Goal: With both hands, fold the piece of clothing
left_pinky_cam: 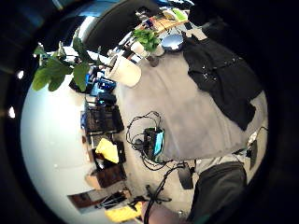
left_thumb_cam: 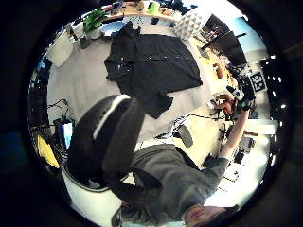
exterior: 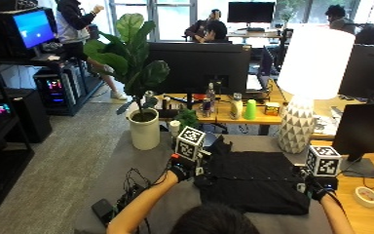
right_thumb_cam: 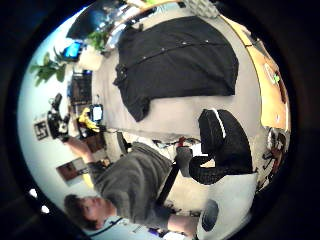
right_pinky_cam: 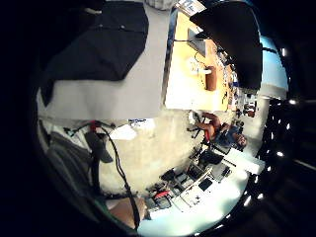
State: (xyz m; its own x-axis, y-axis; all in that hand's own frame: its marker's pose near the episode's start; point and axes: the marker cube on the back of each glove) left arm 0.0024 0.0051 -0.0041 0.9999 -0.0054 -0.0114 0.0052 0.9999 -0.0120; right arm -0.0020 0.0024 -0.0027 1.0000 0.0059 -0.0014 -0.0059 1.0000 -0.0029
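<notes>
— Any brand, label or writing you can read?

— None. The black button-front shirt (exterior: 255, 181) shows a row of small pale buttons down its middle and no lettering I can make out. The blue computer screen (exterior: 32, 28) at the far left of the room is lit, but nothing on it is legible.

— What are your hands doing?

— Both are raised above the grey cloth-covered desk (exterior: 148, 161), one on each side of the shirt. My left hand (exterior: 182, 168) is up over the shirt's left edge, near a sleeve. My right hand (exterior: 316, 187) is over the right edge, close to where the grey cover meets the wooden desk (exterior: 368, 207) beside it. I cannot tell how far open either hand is; the fingers are hidden from the outside view, and the palm views show only curved black glove parts (left_thumb_cam: 111, 137), not what the fingers do. Neither hand can be seen holding cloth.

— And where does the shirt lie?

— Spread flat on the grey desk, between my two hands, collar end away from me, toward the white pot with the large-leaved green plant (exterior: 143, 127) and the white faceted lamp base (exterior: 295, 127).
</notes>
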